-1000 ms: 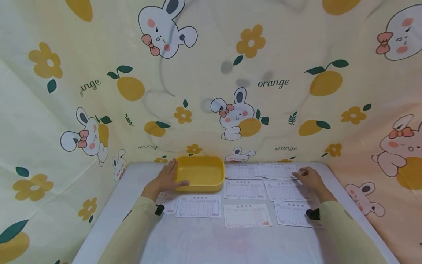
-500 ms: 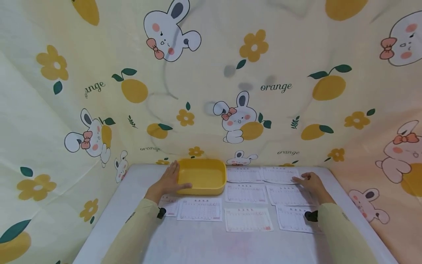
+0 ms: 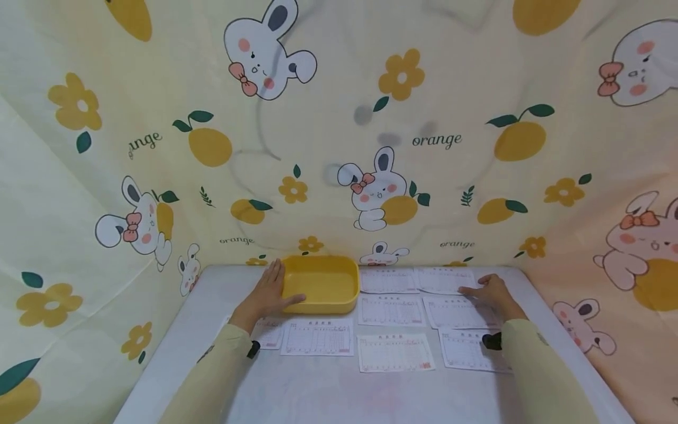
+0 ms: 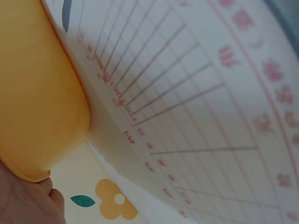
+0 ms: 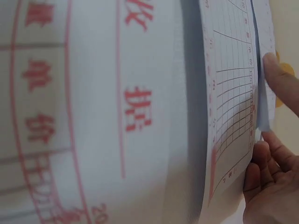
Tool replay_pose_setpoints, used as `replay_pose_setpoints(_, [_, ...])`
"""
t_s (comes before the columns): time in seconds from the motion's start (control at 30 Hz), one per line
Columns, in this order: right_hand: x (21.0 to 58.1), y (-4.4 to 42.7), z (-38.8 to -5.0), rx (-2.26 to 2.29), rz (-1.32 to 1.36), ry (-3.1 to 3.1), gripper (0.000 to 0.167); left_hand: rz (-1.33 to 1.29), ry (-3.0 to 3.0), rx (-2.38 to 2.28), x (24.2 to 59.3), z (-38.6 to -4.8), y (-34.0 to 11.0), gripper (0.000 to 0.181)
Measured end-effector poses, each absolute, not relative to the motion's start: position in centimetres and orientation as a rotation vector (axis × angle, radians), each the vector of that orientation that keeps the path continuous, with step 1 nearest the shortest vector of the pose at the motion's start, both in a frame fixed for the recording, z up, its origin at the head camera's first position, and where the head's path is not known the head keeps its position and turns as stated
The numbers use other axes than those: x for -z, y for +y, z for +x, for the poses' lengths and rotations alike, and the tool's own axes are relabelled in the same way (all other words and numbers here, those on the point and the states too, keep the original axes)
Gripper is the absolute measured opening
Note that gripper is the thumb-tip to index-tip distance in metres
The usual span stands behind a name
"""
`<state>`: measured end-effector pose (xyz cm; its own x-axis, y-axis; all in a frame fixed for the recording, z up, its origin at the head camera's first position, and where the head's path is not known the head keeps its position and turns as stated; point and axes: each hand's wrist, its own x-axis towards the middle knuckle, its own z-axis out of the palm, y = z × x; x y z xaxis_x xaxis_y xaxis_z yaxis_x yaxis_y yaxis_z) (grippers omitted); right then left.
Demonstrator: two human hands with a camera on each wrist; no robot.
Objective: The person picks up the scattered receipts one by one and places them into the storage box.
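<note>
In the head view my left hand (image 3: 265, 296) rests against the left side of a yellow plastic tray (image 3: 323, 308), fingers straight along its wall and thumb over the front rim. In the left wrist view, the fingers touch the rim of the yellow tray (image 4: 42, 84), with a red-printed receipt slip (image 4: 187, 93) close to the camera. My right hand (image 3: 495, 294) pinches the right end of the back-right receipt slip (image 3: 442, 281). The right wrist view shows the thumb (image 5: 275, 74) on that slip's raised edge and the other fingers below it.
Several more receipt slips lie in rows on the white table (image 3: 371, 394), including one with a red mark (image 3: 394, 353) at the front middle and one (image 3: 318, 337) before the tray. A patterned curtain (image 3: 318, 147) hangs behind and on both sides.
The head view has shifted slightly. My right thumb has moved a little left over the back-right receipt slip. The left hand and tray have stayed in place.
</note>
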<state>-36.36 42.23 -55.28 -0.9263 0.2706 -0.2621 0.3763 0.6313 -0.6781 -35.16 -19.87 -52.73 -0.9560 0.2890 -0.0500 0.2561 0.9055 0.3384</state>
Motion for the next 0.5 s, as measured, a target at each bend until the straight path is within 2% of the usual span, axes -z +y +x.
replay_pose_setpoints(0.5, [55.0, 40.6, -35.9, 1.106, 0.663, 2.729, 0.088, 0.427, 2.965, -0.553, 52.6, -34.6, -19.6, 0.13])
